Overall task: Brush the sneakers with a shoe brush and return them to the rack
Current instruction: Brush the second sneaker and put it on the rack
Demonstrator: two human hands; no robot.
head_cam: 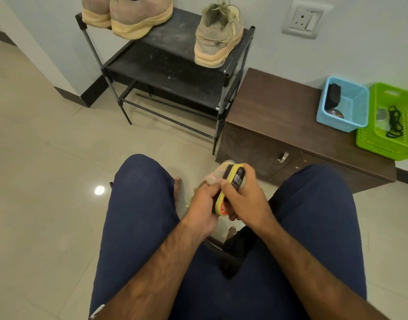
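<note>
Brushing step in hand, by the look of it. Far off against the wall, the rack: a pair of sneakers at the left end of its top shelf, a single sneaker at the right end, bare shelf between. Near, low between the knees, the held sneaker, gripped from the left by the left hand, fingers curled round it. Laid against it, the yellow brush, wrapped in the curled right hand. Next, most likely: finish the strokes, then reach far and set this one down beside the single sneaker.

glossy beige floor tiles, pale wall with socket, low brown cabinet
</note>
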